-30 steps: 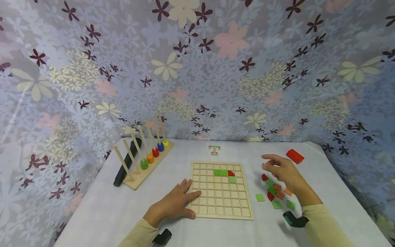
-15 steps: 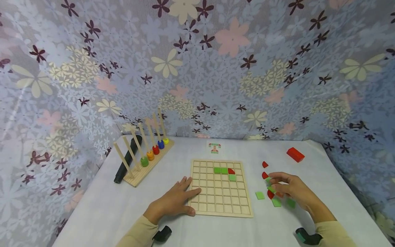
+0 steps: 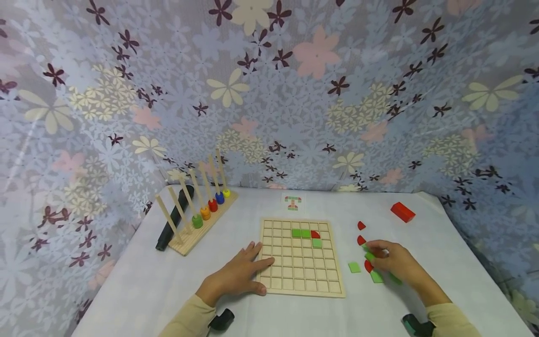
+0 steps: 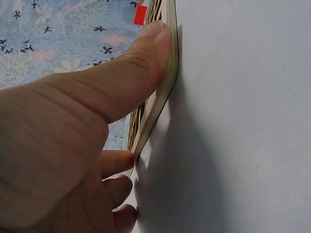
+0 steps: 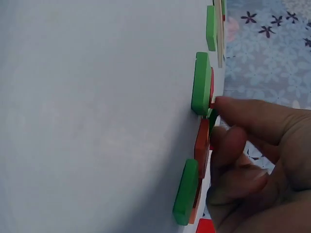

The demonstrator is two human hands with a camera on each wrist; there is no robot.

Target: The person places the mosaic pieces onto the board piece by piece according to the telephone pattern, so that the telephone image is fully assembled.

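On the white-covered bench (image 3: 126,299), we saw the grid board (image 3: 294,267) lying flat in the middle. The left hand (image 3: 237,274) rested, fingers extended, over the board's near-left part, we supposed for keeping it steady. The right hand (image 3: 397,264) had bent fingers at the loose tiles (image 3: 376,277), on the right, probably for easy reach; whether it pinched one, we could not tell.

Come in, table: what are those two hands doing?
Left hand rests on grid board. Right hand at loose tiles, grip unclear. Four tiles set in board. Red block apart, not in the way.
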